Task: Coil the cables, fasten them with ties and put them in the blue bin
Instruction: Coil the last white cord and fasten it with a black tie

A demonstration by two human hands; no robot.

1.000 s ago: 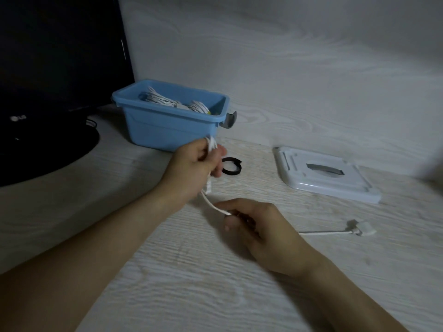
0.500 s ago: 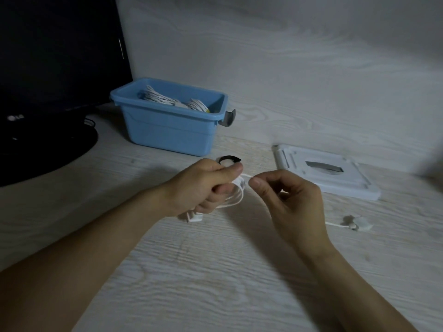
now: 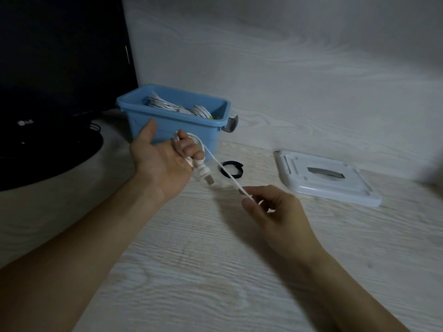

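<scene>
White cable [image 3: 217, 165] beside bin rim [image 3: 172, 117]

A pale wood-grain table [image 3: 191, 271] fills the lower part of the view and meets a wall [image 3: 287, 68] of the same pale grain behind it. At the far left stands a dark LG monitor [image 3: 60, 56] on a round black base [image 3: 48, 159], with a thin dark cord just visible beside the base. Well to the right, near the wall, a flat white plastic stand [image 3: 323, 178] with a grey slot in its middle lies on the table.
</scene>
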